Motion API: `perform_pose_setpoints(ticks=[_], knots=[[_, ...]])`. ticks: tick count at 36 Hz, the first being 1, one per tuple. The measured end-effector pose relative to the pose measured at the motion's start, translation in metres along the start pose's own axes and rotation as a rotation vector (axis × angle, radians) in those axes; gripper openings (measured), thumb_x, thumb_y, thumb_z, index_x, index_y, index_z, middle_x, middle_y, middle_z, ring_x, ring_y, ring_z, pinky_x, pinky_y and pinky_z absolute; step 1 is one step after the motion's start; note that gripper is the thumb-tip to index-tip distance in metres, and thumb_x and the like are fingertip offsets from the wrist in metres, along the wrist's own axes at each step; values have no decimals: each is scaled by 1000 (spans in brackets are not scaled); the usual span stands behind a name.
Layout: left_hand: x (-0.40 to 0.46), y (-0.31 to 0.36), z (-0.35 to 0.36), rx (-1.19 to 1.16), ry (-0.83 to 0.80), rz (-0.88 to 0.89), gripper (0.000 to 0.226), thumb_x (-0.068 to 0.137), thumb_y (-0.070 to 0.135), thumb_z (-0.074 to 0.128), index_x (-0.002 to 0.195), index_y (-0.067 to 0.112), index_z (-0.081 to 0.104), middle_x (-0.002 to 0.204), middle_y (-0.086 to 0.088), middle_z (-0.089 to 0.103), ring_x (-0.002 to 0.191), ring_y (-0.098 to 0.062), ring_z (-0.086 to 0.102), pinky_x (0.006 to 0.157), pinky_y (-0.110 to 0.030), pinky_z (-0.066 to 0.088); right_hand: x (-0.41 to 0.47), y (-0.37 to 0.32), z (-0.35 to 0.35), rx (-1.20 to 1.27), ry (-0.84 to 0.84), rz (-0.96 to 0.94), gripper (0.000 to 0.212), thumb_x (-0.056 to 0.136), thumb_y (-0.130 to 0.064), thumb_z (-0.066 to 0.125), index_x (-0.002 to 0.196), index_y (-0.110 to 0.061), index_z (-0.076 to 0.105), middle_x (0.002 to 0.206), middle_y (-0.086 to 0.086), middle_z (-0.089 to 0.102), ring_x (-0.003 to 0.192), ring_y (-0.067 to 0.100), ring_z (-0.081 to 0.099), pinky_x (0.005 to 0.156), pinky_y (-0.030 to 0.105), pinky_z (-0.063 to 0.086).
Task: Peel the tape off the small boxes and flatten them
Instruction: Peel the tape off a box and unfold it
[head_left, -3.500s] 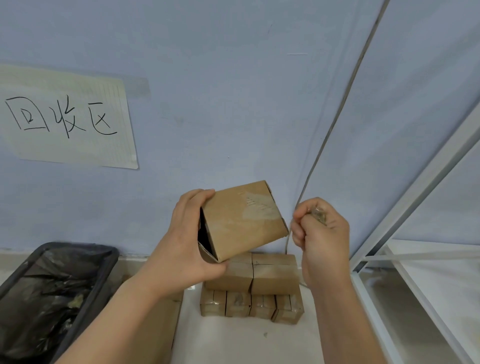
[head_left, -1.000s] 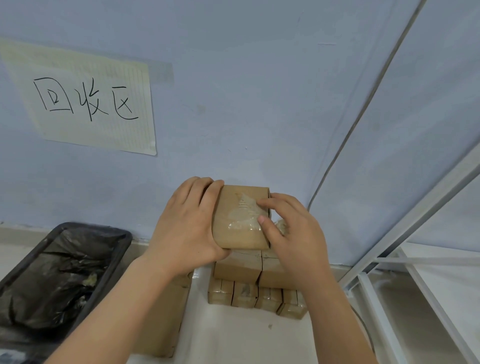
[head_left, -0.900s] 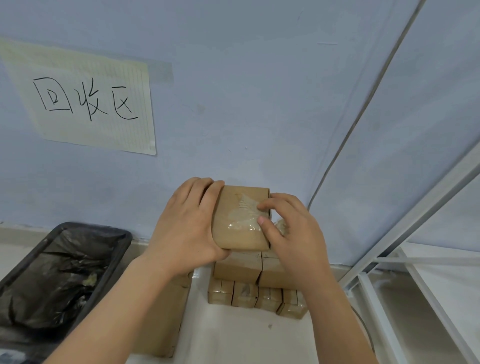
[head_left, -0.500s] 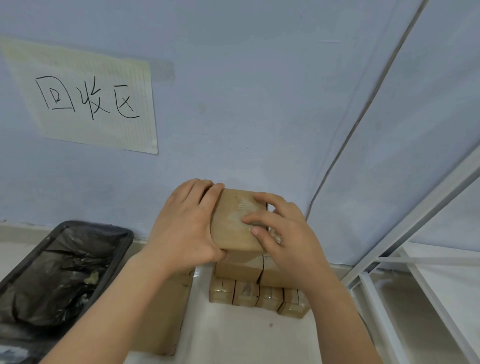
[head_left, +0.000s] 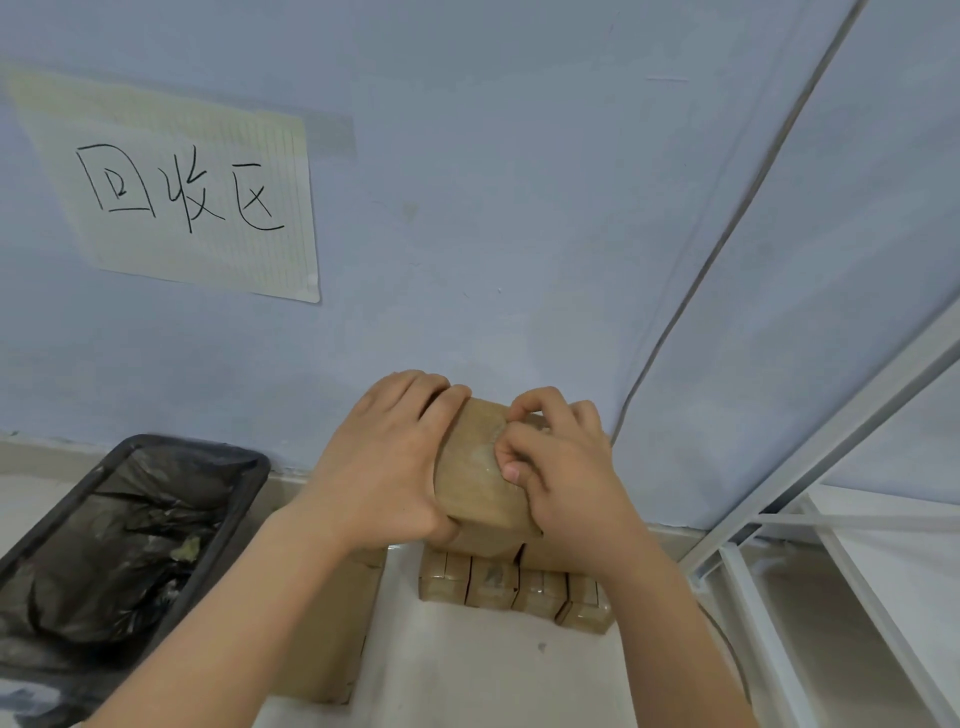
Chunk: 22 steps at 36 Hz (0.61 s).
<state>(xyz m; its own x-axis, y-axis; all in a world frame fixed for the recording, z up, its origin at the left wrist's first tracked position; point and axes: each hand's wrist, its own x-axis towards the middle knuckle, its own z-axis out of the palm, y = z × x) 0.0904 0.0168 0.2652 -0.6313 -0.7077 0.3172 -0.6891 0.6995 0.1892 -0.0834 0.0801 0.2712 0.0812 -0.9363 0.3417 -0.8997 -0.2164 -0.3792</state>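
A small brown cardboard box (head_left: 475, 486) is held up in front of the blue wall. My left hand (head_left: 384, 467) grips its left side, fingers over the top edge and thumb under the bottom. My right hand (head_left: 566, 478) lies on the box's right half with its fingers curled, thumb and forefinger pinching at the clear tape (head_left: 485, 449) stuck on the box face. Below the hands several small taped boxes (head_left: 511, 584) stand in a stack on the floor by the wall.
A black bin (head_left: 124, 540) lined with a black bag stands at lower left. Flat brown cardboard (head_left: 332, 639) lies between the bin and the box stack. A white metal rack (head_left: 810, 519) fills the right side. A paper sign (head_left: 182, 192) hangs on the wall.
The right hand, holding a peeled strip beside the box 3.5 s ago, has come onto the box face. Its fingers slid left over the tape and have curled into a pinch.
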Motion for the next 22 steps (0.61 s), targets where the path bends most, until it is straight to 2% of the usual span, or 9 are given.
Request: perform_pose_setpoints(ticks=[2,3,7,10,13,15,19,22], knots=[[-1,1,0,-24,-11,3,105,37,58,69,130,16,46,123,3,49,114,-13,36,97,-21,26,-1,0,-4,141,-61,30,33,86,2,51,70,-26,44,107,-23,38,101,-1,25,81,3,22],[0,2,0,-36,-11,6,105,38,58,68,132,16,45,124,4,48,115,-12,35,97,-21,26,-1,1,-7,198,-90,48,33,87,3,50,70,-24,45,106,-23,38,103,-4,25,80,-1,21],[0,7,1,-53,-28,21,106,40,58,67,135,20,41,128,8,42,120,-12,34,96,-18,23,-5,6,-12,320,-172,111,31,88,4,48,69,-20,49,95,-23,39,97,-10,26,77,-4,20],[1,9,3,-69,-56,29,107,41,58,68,137,22,38,130,10,39,122,-11,32,96,-17,22,-6,10,-13,358,-235,129,33,89,4,49,68,-22,49,87,-27,40,94,-8,30,79,-2,22],[2,5,0,-82,-94,28,110,43,61,69,141,24,32,133,12,34,124,-8,27,94,-15,20,-9,15,-22,531,-252,136,27,87,-7,48,68,-25,49,85,-22,41,92,7,39,85,12,32],[1,2,-4,-123,-94,-8,114,44,62,72,142,26,28,136,14,31,127,-5,23,95,-16,21,-12,18,-27,641,-191,150,18,84,-13,48,70,-24,51,86,-15,43,87,8,44,83,15,37],[0,3,-8,-104,-43,-15,116,45,61,76,144,25,27,137,14,30,129,-5,20,99,-16,20,-12,14,-25,738,-79,174,16,83,-21,51,70,-29,53,92,-5,50,90,5,49,85,10,38],[1,6,-5,-93,4,-29,114,46,59,75,143,24,27,137,13,30,129,-7,20,98,-15,18,-9,14,-23,823,-13,238,12,84,-28,50,76,-21,54,97,-3,58,97,11,53,89,17,41]])
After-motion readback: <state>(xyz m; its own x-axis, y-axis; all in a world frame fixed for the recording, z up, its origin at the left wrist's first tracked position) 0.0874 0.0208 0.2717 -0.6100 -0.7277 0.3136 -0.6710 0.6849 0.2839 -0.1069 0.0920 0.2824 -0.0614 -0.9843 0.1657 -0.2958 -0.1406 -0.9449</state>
